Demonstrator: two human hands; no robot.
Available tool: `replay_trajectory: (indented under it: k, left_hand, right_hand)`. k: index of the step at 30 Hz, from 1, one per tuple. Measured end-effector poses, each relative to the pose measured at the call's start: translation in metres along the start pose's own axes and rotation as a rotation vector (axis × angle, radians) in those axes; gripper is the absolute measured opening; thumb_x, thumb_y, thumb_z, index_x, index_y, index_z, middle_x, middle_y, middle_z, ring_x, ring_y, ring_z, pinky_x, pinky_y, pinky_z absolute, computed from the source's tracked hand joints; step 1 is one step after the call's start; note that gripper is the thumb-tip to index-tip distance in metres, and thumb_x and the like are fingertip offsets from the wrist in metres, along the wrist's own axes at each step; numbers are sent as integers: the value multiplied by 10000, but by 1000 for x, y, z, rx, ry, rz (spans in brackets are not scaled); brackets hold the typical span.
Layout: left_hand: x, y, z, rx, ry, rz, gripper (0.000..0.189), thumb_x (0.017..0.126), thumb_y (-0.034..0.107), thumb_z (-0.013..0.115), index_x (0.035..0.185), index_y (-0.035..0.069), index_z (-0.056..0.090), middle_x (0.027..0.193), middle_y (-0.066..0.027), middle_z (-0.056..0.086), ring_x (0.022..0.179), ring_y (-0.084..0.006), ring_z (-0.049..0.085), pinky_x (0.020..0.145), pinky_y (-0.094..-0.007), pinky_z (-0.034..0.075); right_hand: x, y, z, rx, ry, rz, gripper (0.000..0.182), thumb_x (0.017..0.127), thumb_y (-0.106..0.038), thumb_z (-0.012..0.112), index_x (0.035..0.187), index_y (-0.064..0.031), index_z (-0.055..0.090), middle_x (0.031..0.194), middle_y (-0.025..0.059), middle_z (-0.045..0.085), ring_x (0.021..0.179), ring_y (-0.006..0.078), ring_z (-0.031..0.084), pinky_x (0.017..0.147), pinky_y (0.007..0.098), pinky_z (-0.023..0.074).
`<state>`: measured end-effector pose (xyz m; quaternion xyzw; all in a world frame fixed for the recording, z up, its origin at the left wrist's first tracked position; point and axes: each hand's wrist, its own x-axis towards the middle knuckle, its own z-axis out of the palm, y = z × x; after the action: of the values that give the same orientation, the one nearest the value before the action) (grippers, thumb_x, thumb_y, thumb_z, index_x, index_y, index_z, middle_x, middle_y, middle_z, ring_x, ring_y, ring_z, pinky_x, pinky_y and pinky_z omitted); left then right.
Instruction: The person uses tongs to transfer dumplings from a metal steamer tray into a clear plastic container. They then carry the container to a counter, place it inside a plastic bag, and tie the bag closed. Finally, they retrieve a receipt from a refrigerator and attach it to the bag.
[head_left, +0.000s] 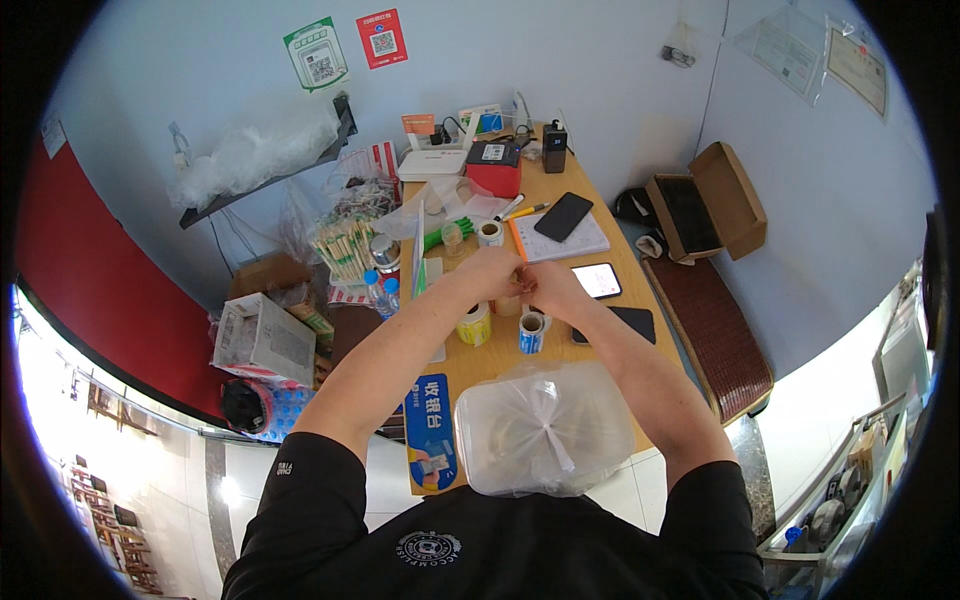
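My left hand (491, 274) and my right hand (555, 289) meet over the wooden table (495, 375), their fingertips together. Whether something small is pinched between them is too small to tell. Below them stand a yellow label roll (474, 327) and a blue label roll (532, 333). Beyond my hands is a white label roll (490, 233). A phone with a lit screen (598, 280) lies right of my right hand, with a dark phone (630, 325) nearer to me. A knotted clear plastic bag (546, 427) around a translucent container sits at the near edge.
An open notebook (592, 244) carries a black phone (564, 217). Behind are a red device (493, 169), a white router (433, 165) and a black power bank (554, 147). Bottles (380, 296) and wrapped chopsticks (349, 251) stand left; a brown-topped bench (709, 337) stands right.
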<state>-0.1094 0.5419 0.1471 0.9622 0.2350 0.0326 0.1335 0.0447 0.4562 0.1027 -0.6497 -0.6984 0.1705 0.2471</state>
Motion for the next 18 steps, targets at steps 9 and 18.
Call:
replay_trajectory:
  k: [9,18]
  left_hand:
    - [3,2,1,86,-13,-47,319,700,263,764,966,99,700,915,-147,699,895,-320,666,788,-407,531]
    - [4,-1,4,114,15,-49,357,659,293,807,935,99,689,904,-144,694,881,-318,667,772,-408,531]
  right_hand:
    - [-3,2,-7,156,-84,33,197,809,-174,688,936,-24,707,848,144,706,801,275,674,735,372,513]
    - [-6,-2,-8,211,-113,168,248,909,-244,619,981,-28,716,828,134,703,758,223,660,709,350,495]
